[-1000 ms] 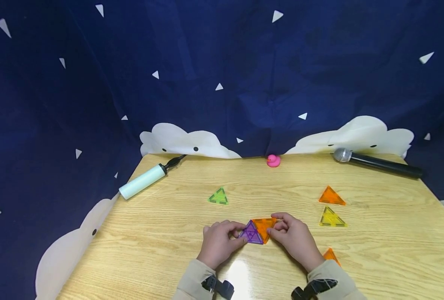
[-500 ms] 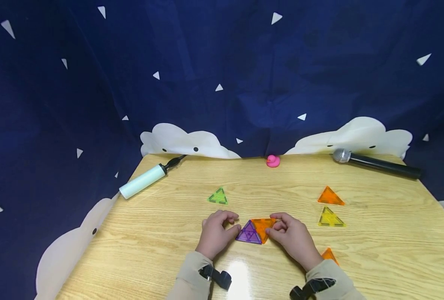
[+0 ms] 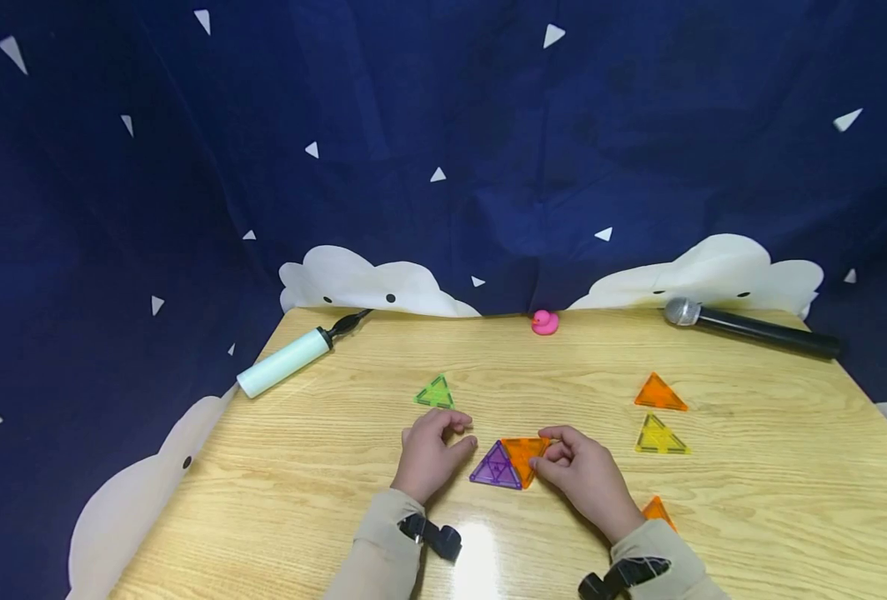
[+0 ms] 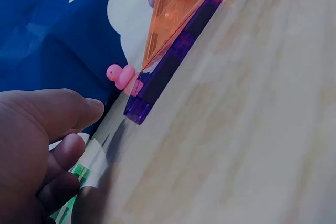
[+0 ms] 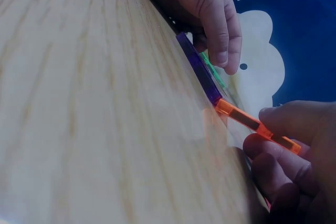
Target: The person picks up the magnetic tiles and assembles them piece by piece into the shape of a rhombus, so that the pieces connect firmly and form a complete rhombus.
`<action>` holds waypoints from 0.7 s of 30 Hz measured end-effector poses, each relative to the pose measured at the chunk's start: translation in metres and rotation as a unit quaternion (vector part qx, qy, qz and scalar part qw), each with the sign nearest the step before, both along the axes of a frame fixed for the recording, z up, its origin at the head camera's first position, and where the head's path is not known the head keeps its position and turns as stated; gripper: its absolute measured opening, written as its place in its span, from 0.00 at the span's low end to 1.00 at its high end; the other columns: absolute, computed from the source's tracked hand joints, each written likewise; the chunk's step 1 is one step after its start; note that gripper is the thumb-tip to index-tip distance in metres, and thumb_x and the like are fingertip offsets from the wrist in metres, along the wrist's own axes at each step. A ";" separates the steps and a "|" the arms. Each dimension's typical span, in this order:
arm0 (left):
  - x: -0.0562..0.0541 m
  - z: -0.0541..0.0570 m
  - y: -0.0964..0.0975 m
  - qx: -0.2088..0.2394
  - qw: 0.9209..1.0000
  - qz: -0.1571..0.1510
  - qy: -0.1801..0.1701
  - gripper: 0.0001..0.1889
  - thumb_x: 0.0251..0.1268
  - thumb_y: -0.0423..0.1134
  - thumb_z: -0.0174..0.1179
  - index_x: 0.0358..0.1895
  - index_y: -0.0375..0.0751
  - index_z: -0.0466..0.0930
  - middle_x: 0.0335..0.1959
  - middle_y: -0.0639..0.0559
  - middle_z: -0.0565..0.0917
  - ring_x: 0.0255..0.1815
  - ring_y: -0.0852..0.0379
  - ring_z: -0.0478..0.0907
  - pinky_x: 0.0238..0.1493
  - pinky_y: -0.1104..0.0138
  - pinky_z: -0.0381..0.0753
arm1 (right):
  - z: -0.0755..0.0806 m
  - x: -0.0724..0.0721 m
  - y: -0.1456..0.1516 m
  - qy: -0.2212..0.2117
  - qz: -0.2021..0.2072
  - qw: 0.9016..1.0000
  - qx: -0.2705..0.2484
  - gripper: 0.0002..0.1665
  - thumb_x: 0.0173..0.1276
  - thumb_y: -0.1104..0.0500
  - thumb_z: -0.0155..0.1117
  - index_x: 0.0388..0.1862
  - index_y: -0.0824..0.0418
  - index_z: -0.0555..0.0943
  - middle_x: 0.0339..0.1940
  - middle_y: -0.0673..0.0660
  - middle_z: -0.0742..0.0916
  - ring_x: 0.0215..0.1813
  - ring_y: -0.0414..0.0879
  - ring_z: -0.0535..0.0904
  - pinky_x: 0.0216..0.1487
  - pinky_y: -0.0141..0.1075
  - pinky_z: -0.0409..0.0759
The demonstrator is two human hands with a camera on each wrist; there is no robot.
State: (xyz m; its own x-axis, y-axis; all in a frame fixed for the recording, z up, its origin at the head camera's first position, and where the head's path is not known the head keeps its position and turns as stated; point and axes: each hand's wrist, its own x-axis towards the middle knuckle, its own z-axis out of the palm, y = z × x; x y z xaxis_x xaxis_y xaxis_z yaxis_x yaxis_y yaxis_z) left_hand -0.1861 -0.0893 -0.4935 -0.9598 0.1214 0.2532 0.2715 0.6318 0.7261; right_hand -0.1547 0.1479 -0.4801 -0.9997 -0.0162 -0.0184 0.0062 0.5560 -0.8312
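In the head view, a purple triangular magnetic tile (image 3: 496, 468) and an orange triangular magnetic tile (image 3: 523, 457) meet edge to edge at the front middle of the table. My right hand (image 3: 588, 479) pinches the orange tile at its right side between thumb and fingers; the right wrist view shows the thumb above this orange tile (image 5: 248, 121). Left of the purple tile, and apart from it, is my left hand (image 3: 430, 454), fingers loosely bent around nothing. Just beyond its fingertips lies a green triangular tile (image 3: 436, 392).
On the right lie another orange tile (image 3: 661, 393), a yellow tile (image 3: 661, 436) and an orange tile (image 3: 658, 511) partly behind my right wrist. A pale blue hand pump (image 3: 286, 362), pink rubber duck (image 3: 544, 322) and black microphone (image 3: 759, 329) sit farther back before a blue curtain (image 3: 383, 100).
My left hand has let go of the purple tile and moved left and away from me, towards the green tile. The right hand keeps its pinch on the orange tile, almost unmoved.
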 end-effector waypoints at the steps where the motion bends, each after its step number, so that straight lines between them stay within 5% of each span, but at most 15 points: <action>1: -0.001 0.000 0.000 0.001 1.000 0.001 -0.002 0.11 0.59 0.40 0.73 0.45 0.49 0.85 0.36 0.57 0.81 0.39 0.56 0.73 0.48 0.56 0.57 | 0.000 0.000 0.000 0.000 0.000 1.000 0.001 0.23 0.61 0.58 0.76 0.55 0.61 0.82 0.29 0.46 0.85 0.30 0.41 0.78 0.36 0.32 0.75; 21: -0.023 -0.003 -0.005 0.031 0.999 0.016 -0.001 0.13 0.60 0.40 0.71 0.47 0.46 0.85 0.42 0.53 0.80 0.44 0.54 0.75 0.54 0.52 0.60 | -0.002 -0.001 0.001 0.003 0.001 1.000 0.006 0.23 0.61 0.59 0.76 0.55 0.61 0.82 0.29 0.46 0.85 0.31 0.40 0.77 0.36 0.32 0.75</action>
